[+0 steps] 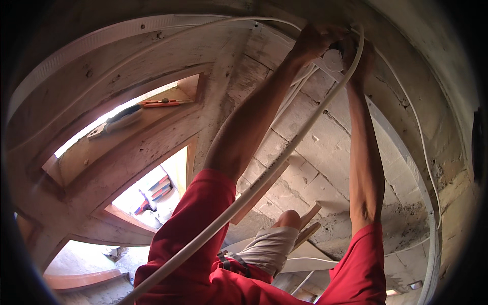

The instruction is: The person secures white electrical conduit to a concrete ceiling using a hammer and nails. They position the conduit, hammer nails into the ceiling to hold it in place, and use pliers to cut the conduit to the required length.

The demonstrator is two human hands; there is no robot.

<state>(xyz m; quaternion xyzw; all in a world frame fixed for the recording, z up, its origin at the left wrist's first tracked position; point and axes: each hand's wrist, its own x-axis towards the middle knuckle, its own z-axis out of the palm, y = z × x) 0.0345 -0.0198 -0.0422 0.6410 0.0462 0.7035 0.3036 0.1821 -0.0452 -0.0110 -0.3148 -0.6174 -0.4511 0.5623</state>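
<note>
Both arms, in red sleeves, reach up to where the block wall meets the rough ceiling. My left hand (316, 41) has its fingers curled in beside a small round white fitting (333, 60). On the fitting's other side is my right hand (360, 63), also closed, its fingers partly in shadow. What either hand pinches is too dark to make out. A thick white cable (284, 152) runs diagonally past my body and bends over in front of my right hand. Thinner white cables (297, 91) drop along the wall beneath my left forearm.
A light perforated strip (101, 38) curves along the ceiling edge, and another pale strip (406, 157) follows the right side. In the upper window opening lie pliers (122, 119) and an orange-handled tool (160, 103). A wooden board (262, 193) leans against the block wall (325, 137).
</note>
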